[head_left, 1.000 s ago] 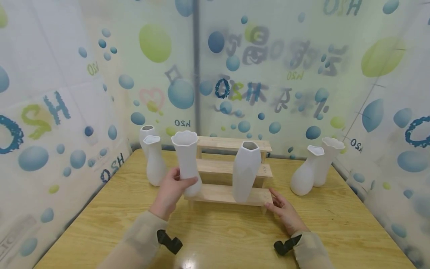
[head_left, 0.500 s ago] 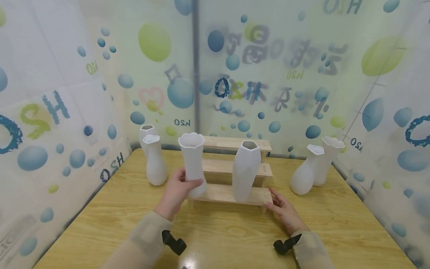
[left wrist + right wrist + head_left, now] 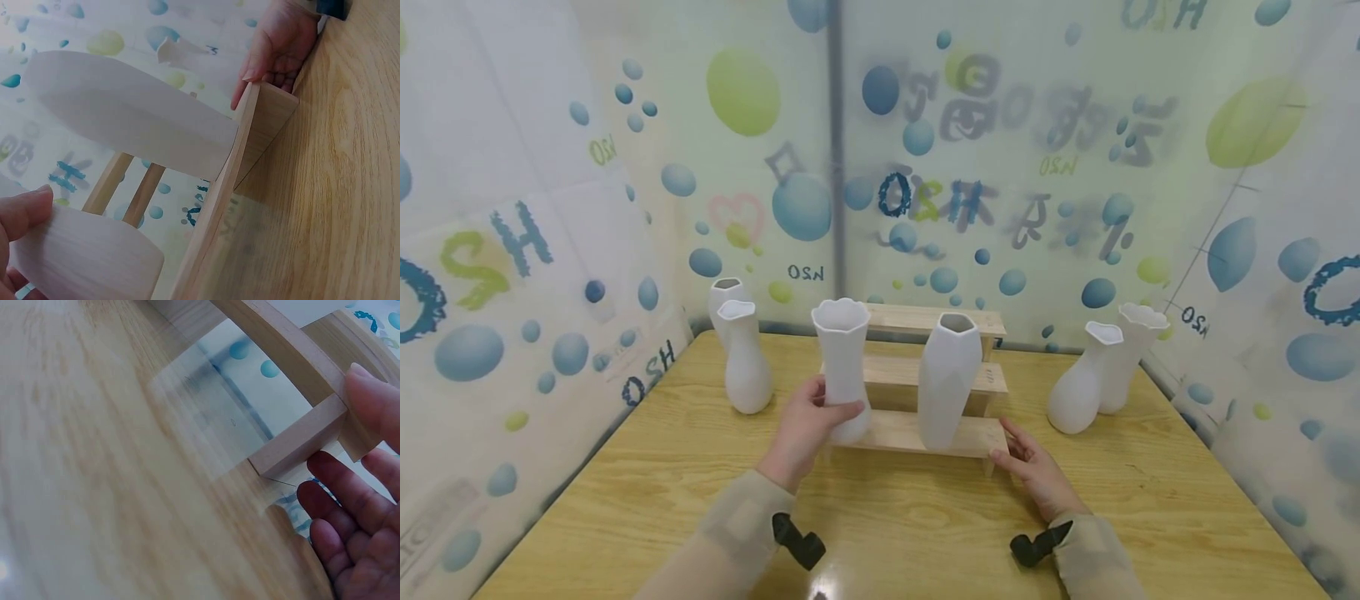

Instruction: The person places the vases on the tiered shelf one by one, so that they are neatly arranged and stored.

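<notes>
My left hand [image 3: 805,429] grips a white vase with a scalloped rim [image 3: 841,350] low on its body, over the left part of the lowest step of a three-step wooden stand [image 3: 895,433]. In the left wrist view a narrow gap shows between this vase's base [image 3: 94,259] and the board. Farther right on the same step stands a white faceted vase [image 3: 950,379], leaning slightly. My right hand [image 3: 1037,475] holds the right end of the lowest step, thumb at its front edge and index finger at its end. Its other fingers are loosely bent beside the support leg [image 3: 300,440].
On the table [image 3: 880,517], a slender white vase [image 3: 747,367] stands at the left before a faceted one [image 3: 718,312]. At the right, a round-bellied vase [image 3: 1078,392] stands before a scalloped one [image 3: 1127,367]. Patterned curtains [image 3: 1022,167] enclose the table's back and sides.
My left hand has carried the scalloped vase rightward along the lowest step, closer to the faceted vase. My right hand and the wooden stand have stayed in place.
</notes>
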A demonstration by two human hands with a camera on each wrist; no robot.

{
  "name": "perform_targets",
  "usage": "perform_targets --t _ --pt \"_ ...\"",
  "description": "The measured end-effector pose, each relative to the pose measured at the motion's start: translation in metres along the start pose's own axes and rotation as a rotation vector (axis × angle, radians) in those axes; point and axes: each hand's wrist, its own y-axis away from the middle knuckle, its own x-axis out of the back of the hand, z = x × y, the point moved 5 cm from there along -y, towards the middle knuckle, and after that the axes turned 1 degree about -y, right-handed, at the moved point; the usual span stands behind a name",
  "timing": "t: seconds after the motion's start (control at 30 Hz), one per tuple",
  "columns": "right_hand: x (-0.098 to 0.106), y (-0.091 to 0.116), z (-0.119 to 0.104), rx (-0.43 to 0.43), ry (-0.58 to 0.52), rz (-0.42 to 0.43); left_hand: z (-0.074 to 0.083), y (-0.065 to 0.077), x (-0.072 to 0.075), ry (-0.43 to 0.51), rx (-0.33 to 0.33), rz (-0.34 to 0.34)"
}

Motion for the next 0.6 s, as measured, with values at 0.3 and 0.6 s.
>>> perform_targets --t 0.3,0.6 --pt "0.001 0.000 0.000 0.000 0.011 -0.003 0.000 -0.002 -0.009 0.005 0.015 -0.009" --pt "0.001 0.001 0.000 0.004 0.009 -0.013 0.001 -0.001 -0.017 0.016 0.027 -0.029"
